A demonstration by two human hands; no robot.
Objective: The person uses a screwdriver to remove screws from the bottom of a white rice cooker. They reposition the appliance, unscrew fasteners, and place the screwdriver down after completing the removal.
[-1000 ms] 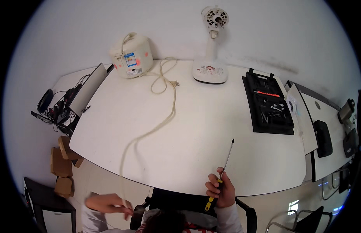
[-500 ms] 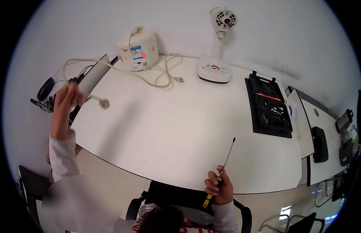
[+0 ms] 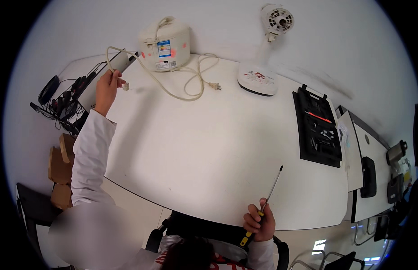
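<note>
At the table's left side, my left hand point(image 3: 109, 88) is closed on a cream power cord point(image 3: 161, 85), with one plug point(image 3: 125, 86) sticking out by the fingers. From the hand the cord loops up and runs right, past a white rice cooker point(image 3: 166, 47). Another plug point(image 3: 214, 86) lies on the table to the cooker's right. My right hand point(image 3: 259, 221), at the table's near edge, grips a screwdriver point(image 3: 272, 191) by its black and yellow handle, the shaft tilted up and away. A white fan stand point(image 3: 258, 80) stands at the back, its motor head point(image 3: 278, 20) without grille or blades.
An open black tool case point(image 3: 317, 128) lies on the right of the white table point(image 3: 195, 148). Tangled black cables point(image 3: 67, 101) sit at the far left, above cardboard boxes point(image 3: 60, 166). A black chair point(image 3: 195, 225) stands at the near edge.
My left hand has moved right and farther away, carrying the power cord and its plug. My right hand keeps its grip on the screwdriver. The whole view has shifted slightly.
</note>
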